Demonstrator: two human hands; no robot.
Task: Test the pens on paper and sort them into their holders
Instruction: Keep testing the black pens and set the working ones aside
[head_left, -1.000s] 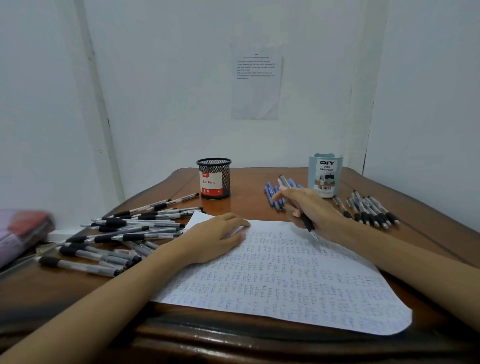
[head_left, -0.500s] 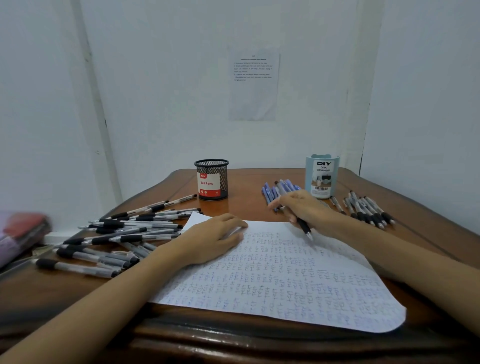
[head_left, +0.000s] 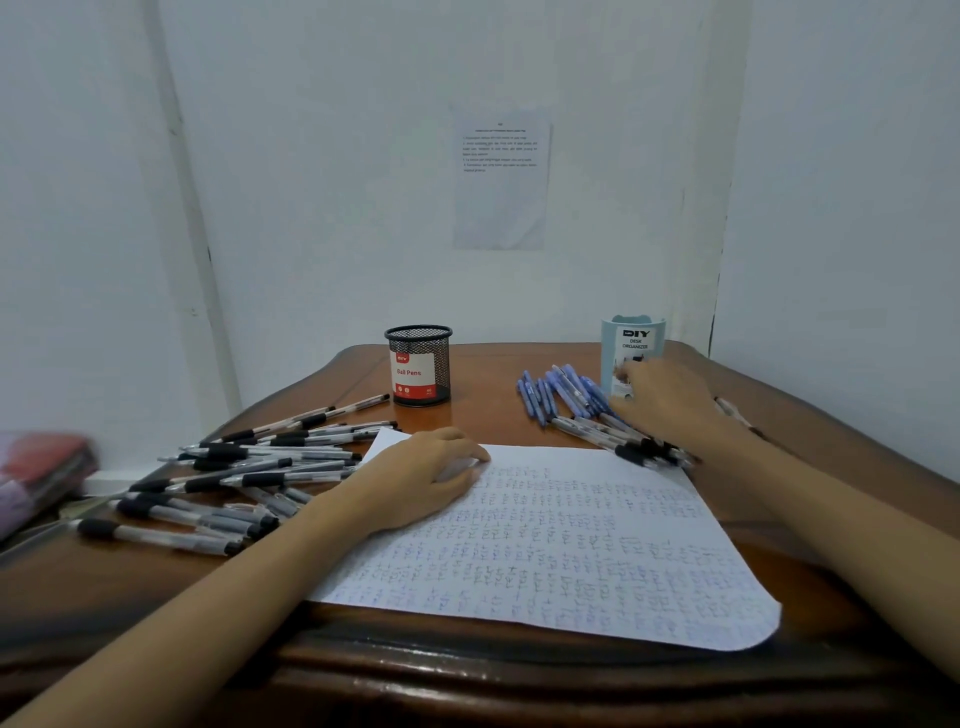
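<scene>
The paper (head_left: 545, 540), filled with rows of small blue scribbles, lies on the table (head_left: 483, 415) in front of me. My left hand (head_left: 421, 475) rests on its far left corner, fingers relaxed. My right hand (head_left: 670, 400) is blurred above the black-grip pens (head_left: 639, 447), next to the blue pens (head_left: 558, 392); I cannot tell if it holds one. Just behind it stands the pale blue holder (head_left: 634, 338), marked "DIY DESK ORGANIZER". The mesh holder (head_left: 418, 366) reads "Ball Pens". A pen heap (head_left: 249, 467) lies to my left.

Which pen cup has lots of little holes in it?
The black mesh cup, standing to the left. The pale blue cup has solid walls.
</scene>
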